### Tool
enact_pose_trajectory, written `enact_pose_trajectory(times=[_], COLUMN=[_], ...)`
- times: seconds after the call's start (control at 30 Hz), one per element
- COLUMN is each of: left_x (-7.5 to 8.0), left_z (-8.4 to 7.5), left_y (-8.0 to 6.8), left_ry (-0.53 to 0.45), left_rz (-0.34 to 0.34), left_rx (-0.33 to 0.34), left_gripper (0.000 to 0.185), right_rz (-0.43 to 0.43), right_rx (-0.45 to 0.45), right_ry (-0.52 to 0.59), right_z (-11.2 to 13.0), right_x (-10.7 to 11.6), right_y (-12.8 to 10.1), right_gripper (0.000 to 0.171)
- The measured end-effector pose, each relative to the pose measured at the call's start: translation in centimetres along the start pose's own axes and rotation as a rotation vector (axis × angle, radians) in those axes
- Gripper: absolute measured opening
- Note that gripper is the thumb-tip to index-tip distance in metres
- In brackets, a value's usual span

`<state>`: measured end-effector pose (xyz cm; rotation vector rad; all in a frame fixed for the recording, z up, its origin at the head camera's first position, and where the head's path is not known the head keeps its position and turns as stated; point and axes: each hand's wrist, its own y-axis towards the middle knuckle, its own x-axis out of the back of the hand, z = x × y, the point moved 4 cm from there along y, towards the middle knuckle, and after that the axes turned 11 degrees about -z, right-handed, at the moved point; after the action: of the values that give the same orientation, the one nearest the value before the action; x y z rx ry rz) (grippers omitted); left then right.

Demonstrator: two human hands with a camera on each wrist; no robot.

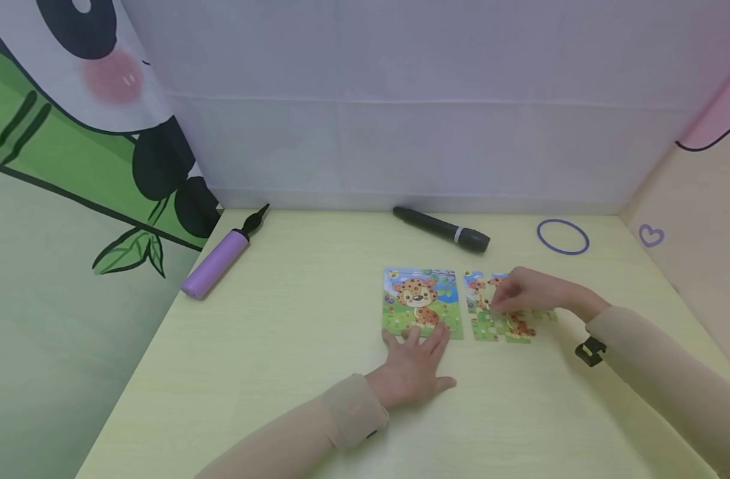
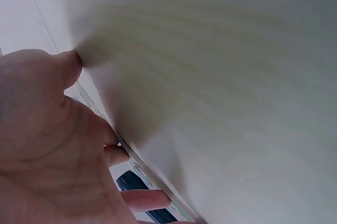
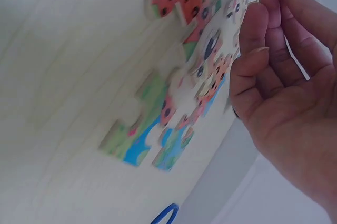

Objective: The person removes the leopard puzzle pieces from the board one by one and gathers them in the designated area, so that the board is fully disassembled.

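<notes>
My left hand (image 1: 409, 372) lies with fingers spread, its fingertips on the lower edge of a leopard picture card (image 1: 422, 299). In the left wrist view, the palm and fingers (image 2: 145, 200) stand beside the card's edge. To the right of the card, my right hand (image 1: 526, 293) is over a partly joined leopard jigsaw puzzle (image 1: 484, 327), hiding part of it. Its thumb and bent fingers come close together at the pieces. In the right wrist view, loosely joined jigsaw pieces (image 3: 158, 113) lie beside the hand; whether a piece is between the fingertips cannot be made out.
A black microphone-shaped object (image 1: 441, 229) lies behind the card. A blue ring (image 1: 563, 237) rests at the back right. On the left edge of the table (image 1: 269, 379) is a purple hand pump (image 1: 216, 264) with a black nozzle. Cloth walls (image 1: 365, 153) close off the back and sides.
</notes>
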<state>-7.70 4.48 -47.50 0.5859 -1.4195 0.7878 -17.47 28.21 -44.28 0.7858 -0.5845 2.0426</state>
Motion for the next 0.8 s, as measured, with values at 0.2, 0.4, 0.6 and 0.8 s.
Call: enact_pose_trajectory(times=[0.2,0.4,0.6,0.8], left_x=[-0.1,0.1,0.1,0.0], left_z=[0.1,0.1,0.2,0.2], left_y=[0.1,0.1,0.0,0.0], left_ry=[0.005,0.009,0.002,-0.006], left_rz=[-0.008,-0.033,-0.016,-0.002], left_rx=[-0.005,-0.015,-0.013,-0.018], left_gripper=[0.083,0.082,0.081,0.081], right_rz=[-0.025,-0.046,-0.059,-0.037], right_rx=[-0.001,0.049,0.092,0.066], right_ry=[-0.008,-0.011,-0.039,-0.078], right_z=[1.6,3.3,4.3,4.3], right_x=[-1.1,-2.0,-3.1,-4.1], right_y=[1.9,3.4,4.7,5.6], right_gripper=[0.011,0.015,0.015,0.016])
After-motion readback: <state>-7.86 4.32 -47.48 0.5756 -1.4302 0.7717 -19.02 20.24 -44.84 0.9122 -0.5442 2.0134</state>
